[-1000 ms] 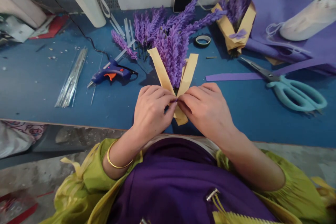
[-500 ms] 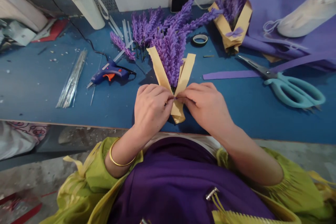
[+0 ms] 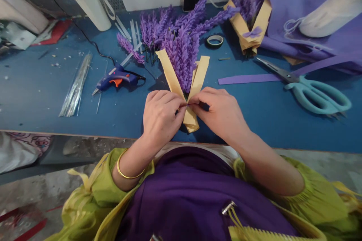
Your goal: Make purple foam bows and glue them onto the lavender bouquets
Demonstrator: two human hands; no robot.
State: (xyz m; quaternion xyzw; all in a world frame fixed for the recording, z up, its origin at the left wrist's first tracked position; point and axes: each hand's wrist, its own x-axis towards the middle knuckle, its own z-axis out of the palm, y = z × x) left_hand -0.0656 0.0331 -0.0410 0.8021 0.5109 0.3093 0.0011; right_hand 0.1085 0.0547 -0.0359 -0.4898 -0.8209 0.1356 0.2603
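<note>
A bunch of purple lavender-like flowers (image 3: 182, 52) lies at the middle of the blue table, wrapped in tan paper (image 3: 200, 75) that crosses in a V at the stems. My left hand (image 3: 164, 115) pinches the wrap at the crossing from the left, fingertips closed. From the right, my right hand (image 3: 217, 111) pinches at the same spot, its thumb and forefinger pressed together. A tiny bit of purple shows between the fingertips; the rest of it is hidden. Below the hands the folded paper end sticks out toward the table edge.
Left on the blue table (image 3: 124, 115) lie a blue glue gun (image 3: 117, 78) and clear strips (image 3: 76, 88). Right are teal scissors (image 3: 318, 94), a purple strip (image 3: 249, 79) and a tape roll (image 3: 215, 41). A wrapped bouquet (image 3: 249, 26) and white bottles (image 3: 87, 3) stand behind.
My right hand has shifted slightly, with a wider gap now between its thumb and forefinger behind the pinch. Both hands remain at the crossing of the paper.
</note>
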